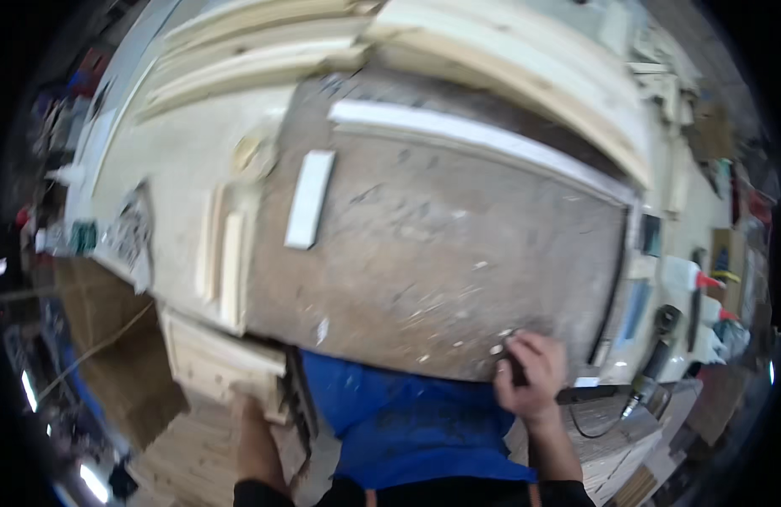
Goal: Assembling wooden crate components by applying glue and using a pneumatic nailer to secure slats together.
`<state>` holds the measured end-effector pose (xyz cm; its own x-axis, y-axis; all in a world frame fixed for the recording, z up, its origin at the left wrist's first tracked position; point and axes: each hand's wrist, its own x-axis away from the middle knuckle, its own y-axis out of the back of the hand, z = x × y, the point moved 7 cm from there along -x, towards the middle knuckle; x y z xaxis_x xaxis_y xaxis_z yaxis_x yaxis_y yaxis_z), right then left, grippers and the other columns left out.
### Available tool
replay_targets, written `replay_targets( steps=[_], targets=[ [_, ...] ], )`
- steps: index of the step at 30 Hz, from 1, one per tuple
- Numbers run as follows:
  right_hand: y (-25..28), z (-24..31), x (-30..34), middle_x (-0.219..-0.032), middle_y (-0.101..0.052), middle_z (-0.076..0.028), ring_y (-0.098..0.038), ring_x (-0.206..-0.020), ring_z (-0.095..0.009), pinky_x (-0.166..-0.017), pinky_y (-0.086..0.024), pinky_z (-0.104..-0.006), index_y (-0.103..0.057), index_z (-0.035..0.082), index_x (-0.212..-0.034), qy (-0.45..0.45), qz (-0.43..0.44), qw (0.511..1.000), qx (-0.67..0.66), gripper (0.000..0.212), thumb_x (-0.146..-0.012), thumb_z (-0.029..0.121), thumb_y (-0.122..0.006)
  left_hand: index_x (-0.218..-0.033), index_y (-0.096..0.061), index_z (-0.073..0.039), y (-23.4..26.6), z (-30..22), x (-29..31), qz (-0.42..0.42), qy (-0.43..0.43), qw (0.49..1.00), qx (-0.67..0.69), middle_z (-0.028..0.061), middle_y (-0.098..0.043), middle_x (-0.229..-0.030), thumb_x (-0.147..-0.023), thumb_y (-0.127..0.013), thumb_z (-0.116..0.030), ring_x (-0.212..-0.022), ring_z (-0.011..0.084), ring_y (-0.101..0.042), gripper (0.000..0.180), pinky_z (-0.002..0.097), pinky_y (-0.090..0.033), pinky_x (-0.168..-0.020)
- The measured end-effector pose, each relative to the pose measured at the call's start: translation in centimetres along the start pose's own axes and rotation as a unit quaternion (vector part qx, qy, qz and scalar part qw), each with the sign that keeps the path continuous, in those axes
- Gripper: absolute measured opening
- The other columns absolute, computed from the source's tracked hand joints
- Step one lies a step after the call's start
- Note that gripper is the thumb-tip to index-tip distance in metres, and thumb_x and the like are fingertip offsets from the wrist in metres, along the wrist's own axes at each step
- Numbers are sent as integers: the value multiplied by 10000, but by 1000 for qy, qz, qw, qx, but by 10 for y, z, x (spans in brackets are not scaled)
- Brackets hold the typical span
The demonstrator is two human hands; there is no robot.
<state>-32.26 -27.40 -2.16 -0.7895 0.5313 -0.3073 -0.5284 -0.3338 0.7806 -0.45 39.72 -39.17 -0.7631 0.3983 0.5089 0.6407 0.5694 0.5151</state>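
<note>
One small dark object (515,370) sits in the right hand (540,377) in the head view, at the near edge of a brown panel (365,279) on the pale worktop (192,148). The right fingers curl around it, nearly closed, with part of it showing between thumb and forefinger. The left hand (247,408) is down by the stacked boards (221,359) at lower left; blur and angle hide its fingertips, so I cannot tell how far open it is or whether it grips anything.

For steady handling, I'd keep the thumb opposed to the fingers and the wrist low, and sweep the loose chips (458,342) aside so that nothing sits under a piece laid flat. A board is probably best taken by its edges, away from splinters.

The panel looks worn and matt, scuffed and flecked with white. A long white strip (458,127) borders its far side, and a flat, pale rectangular block (310,200) lies near its left edge. The stacked boards are light, knotty wood with square-cut edges; beside the panel, two slender strips (223,258) look similarly pale and straight.
</note>
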Motion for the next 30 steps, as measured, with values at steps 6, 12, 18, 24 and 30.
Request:
replay_targets(
  steps=[6,12,18,24,30],
  targets=[
    [31,8,-32,-1206,-761,-150,-740,-1085,-339,-992,-584,-424,-780,53,-1244,-17,-23,997,-65,454,-795,67,-850,-1650,-466,-50,-114,-50,-105,-28,-228,973,30,185,-619,-1556,-1116,-561,-461,-1446,381,-578,680,475,-455,-1220],
    [75,-33,-177,-1566,-535,-247,-552,-1394,-469,-1175,-470,-525,-627,56,-1477,-2,-148,971,186,709,-827,164,-890,-1647,-446,-21,-62,-81,-106,-198,-263,943,-46,211,-551,-1601,-1118,-576,-390,-1490,383,-517,658,495,-407,-1251],
    [52,-169,-240,-1545,-599,-266,-570,-1430,-449,-1210,-473,-489,-612,14,-1488,-1,0,964,266,643,-895,153,-817,-1644,-426,9,-43,-115,9,-368,-229,893,-125,237,-484,-1646,-1120,-591,-319,-1535,386,-457,640,515,-358,-1283],
    [80,-100,-221,-1370,-721,-242,-676,-1310,-412,-1140,-536,-467,-638,-18,-1399,87,-45,948,303,482,-931,71,-709,-1641,-405,38,4,-265,101,-517,-164,811,-218,263,-416,-1691,-1122,-607,-248,-1580,388,-397,626,535,-310,-1314],
    [106,-16,-86,-1341,-755,-213,-727,-1264,-385,-1118,-568,-494,-698,-19,-1346,116,-49,947,296,470,-878,22,-708,-1619,-374,77,-34,-446,91,-435,-372,810,-128,283,-425,-1651,-1097,-654,-275,-1545,446,-407,690,563,-317,-1290]
  ],
)
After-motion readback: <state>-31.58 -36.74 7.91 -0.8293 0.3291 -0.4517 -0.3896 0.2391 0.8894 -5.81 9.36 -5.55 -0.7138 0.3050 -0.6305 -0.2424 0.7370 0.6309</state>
